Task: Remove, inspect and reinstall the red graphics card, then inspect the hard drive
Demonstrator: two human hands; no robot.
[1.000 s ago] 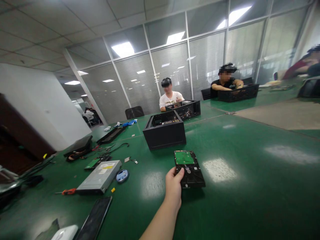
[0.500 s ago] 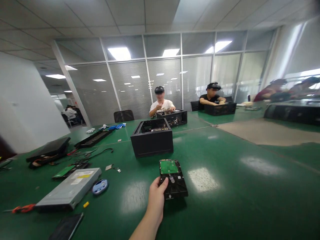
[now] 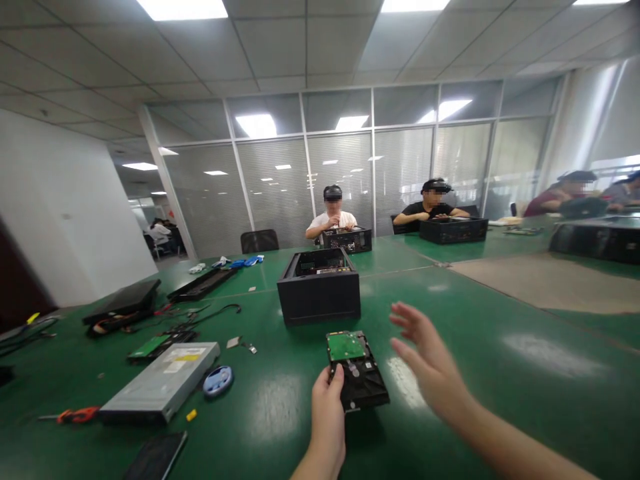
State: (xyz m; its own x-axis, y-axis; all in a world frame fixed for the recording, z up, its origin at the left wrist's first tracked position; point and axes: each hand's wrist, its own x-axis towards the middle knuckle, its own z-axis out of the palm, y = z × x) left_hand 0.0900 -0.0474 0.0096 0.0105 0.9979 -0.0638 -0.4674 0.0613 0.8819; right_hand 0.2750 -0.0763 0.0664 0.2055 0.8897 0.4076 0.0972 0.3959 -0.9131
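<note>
Beneath a tiled white ceiling (image 3: 270, 50), a white-framed glass partition (image 3: 270, 187) spans the back of the office, and a glossy green table (image 3: 565, 393) fills the foreground, marked at right by a beige area (image 3: 540, 277). A broad stretch of green surface runs from your right side to that area; to your left, parts crowd the tabletop. Two people sit facing you, one in a white shirt (image 3: 317, 225) and one in a black shirt (image 3: 407, 218); others blur at the right edge. Four black, box-shaped computer cases (image 3: 319, 297) stand on the table, the nearest with its front edge just beyond your hands. One grey metal optical drive (image 3: 165, 380) lies at left. Your right hand (image 3: 425, 347) is raised, fingers spread and holding nothing, near but apart from the black hard drive with a green circuit board (image 3: 363, 383). Your left hand (image 3: 327, 400) grips that drive by its left edge, thumb on top, in front of the nearest case. A second green-boarded drive (image 3: 155, 347) lies behind the optical drive. Smaller still: one orange-handled screwdriver (image 3: 77, 415), one blue oval object (image 3: 219, 381), one yellow piece (image 3: 191, 415).
</note>
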